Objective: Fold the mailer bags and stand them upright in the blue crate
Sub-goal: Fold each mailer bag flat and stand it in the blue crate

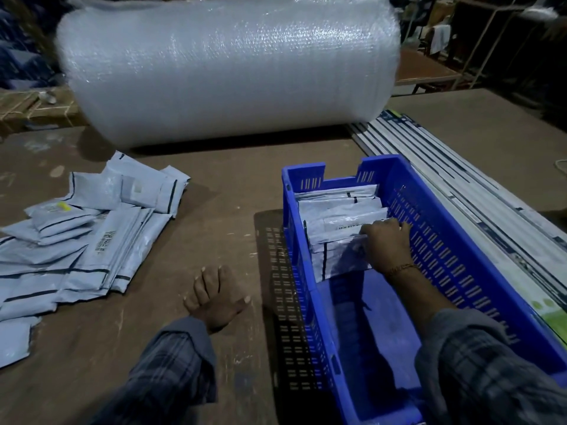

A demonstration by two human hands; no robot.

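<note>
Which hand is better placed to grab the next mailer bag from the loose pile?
Probably the left hand. It rests open on the table, nearer the pile of unfolded mailer bags on its side. The right hand is inside the blue crate, gripping the standing bags.

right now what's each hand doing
Left hand: open, flat on the table, holding nothing.
Right hand: in the blue crate, fingers curled over the top of a folded mailer bag.

Left hand (pixel 217 299) flat, fingers spread; right hand (pixel 387 245) reaching forward, knuckles up.
</note>
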